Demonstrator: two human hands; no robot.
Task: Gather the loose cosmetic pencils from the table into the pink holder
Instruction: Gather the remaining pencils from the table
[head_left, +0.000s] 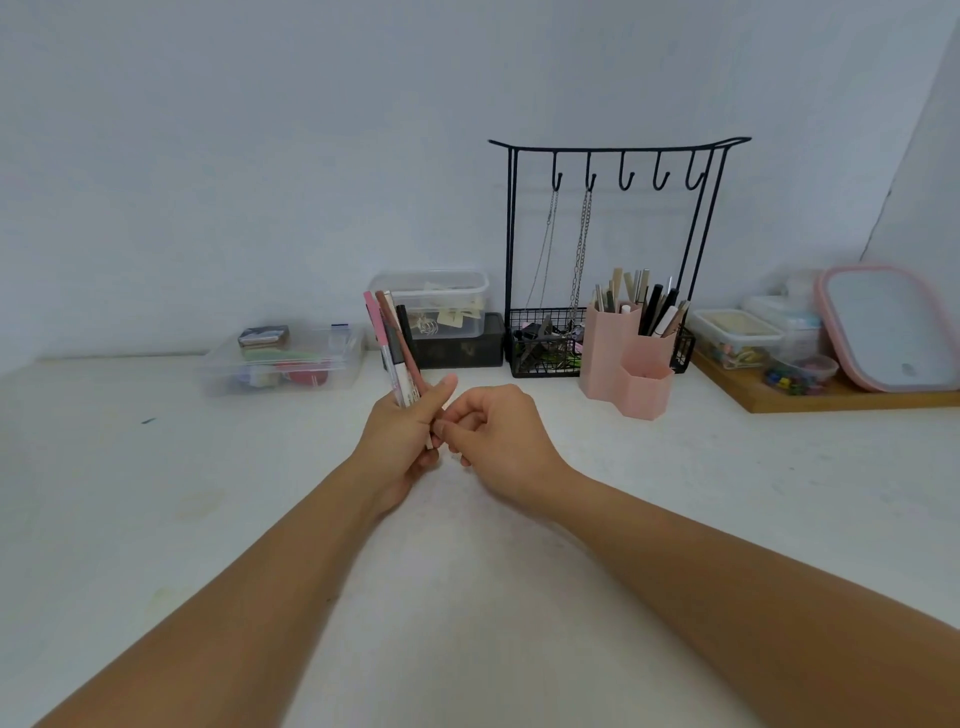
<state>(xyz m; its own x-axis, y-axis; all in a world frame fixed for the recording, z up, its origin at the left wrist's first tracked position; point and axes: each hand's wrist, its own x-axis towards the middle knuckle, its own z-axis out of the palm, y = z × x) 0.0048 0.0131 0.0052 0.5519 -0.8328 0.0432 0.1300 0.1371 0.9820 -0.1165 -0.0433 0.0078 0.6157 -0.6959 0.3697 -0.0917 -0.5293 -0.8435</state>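
Pencils (396, 349) stand bunched in the left hand (402, 439), fingers wrapped tight round their lower ends, long axis near upright, tips leaning a little away from the pink holder (628, 358). Right hand (496, 428) sits just beside, fingers curled and pinching at the bundle's bottom end; whether it truly grips, I cannot tell. Both hover over the white table (675, 493), on the near side of the holder.

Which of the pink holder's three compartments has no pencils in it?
The short front compartment of the pink holder: nothing sticks out of it, while both taller compartments behind it bristle with pencils.
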